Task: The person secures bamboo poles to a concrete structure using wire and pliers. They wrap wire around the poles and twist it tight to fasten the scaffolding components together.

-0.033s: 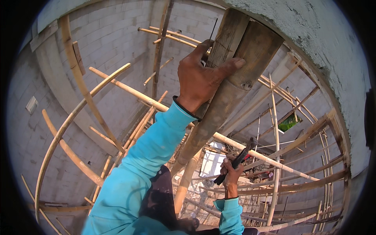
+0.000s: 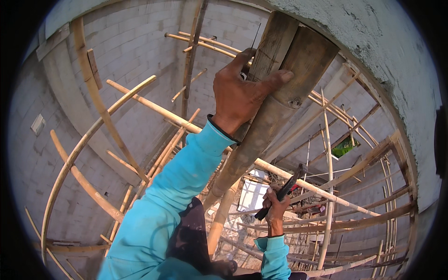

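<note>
My left hand (image 2: 239, 93) reaches up and grips a weathered wooden plank (image 2: 275, 44), its thumb lying across a thick brown bamboo pole (image 2: 305, 70) alongside. The fingers on the plank's far side are partly hidden. A thin dark wire (image 2: 256, 35) sticks up beside the index finger; whether I pinch it is unclear. Lower right, my right hand (image 2: 276, 207) is closed round a black-handled hand tool (image 2: 288, 187) with a dark head pointing up and right. Its exact kind is too small to tell. This hand is apart from the thick pole.
A long thin bamboo pole (image 2: 322, 190) crosses behind the thick one. Curved bamboo poles (image 2: 65, 165) stand at left before a grey block wall (image 2: 135, 42). Rough concrete (image 2: 373, 42) edges the upper right. More scaffolding (image 2: 354, 224) and a littered floor lie far below.
</note>
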Demonstrator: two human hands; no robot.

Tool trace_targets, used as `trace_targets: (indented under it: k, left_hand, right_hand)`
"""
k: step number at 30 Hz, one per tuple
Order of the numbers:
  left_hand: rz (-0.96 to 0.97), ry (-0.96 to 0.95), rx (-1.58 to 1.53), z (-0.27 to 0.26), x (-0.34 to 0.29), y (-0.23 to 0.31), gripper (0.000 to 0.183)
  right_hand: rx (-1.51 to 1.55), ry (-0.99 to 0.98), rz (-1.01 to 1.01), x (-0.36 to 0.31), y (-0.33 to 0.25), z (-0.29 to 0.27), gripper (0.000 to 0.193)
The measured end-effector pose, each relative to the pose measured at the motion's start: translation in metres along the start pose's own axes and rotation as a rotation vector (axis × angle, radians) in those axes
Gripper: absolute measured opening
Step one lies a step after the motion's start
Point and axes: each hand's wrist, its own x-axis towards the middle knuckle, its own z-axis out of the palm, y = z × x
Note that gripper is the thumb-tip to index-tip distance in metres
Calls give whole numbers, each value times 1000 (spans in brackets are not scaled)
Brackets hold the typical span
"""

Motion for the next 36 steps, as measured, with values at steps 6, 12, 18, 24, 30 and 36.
trace_targets:
  k: [6, 12, 18, 24, 30, 36]
  left_hand:
    - [60, 32, 20, 2, 0, -3, 73]
    - [109, 31, 9, 12, 8, -15, 74]
    - [-118, -209, -246, -10, 24, -10, 69]
    - [-129, -224, -291, -13, 25, -10, 63]
    - [-139, -3, 24, -22, -11, 19, 70]
    - [-76, -73, 214, -18, -40, 47, 73]
  right_hand:
    - [-9, -75, -45, 7, -15, 24, 36]
    - [-148, -42, -162, 24, -33, 50, 38]
    - [-238, -84, -287, 35, -48, 102, 41]
    - [-375, 41, -351, 36, -51, 123, 45]
    - [-256, 74, -327, 32, -38, 119, 41]
    - [-168, -23, -393, -3, -48, 122, 48]
